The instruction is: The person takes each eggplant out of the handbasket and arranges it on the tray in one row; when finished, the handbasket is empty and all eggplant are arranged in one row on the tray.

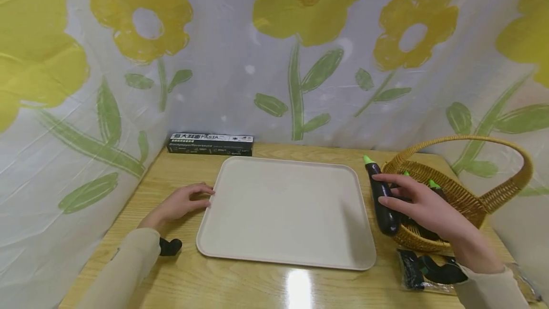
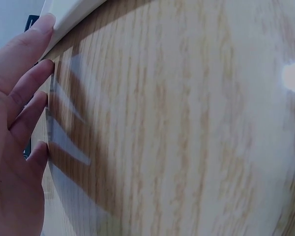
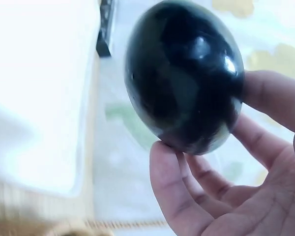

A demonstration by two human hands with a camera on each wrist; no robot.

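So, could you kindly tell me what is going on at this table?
A person is handling eggplants. Their right hand grips one dark eggplant by the tray side of a wicker basket, where more eggplants lie. Their left hand is at the left edge of the pale tray, its fingers holding nothing. The held eggplant is not on the tray. A pasta box lies toward the back.

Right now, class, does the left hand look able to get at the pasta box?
Probably yes: the left hand is at the left edge of the tray, and nothing visible stands on the tabletop between it and the pasta box.
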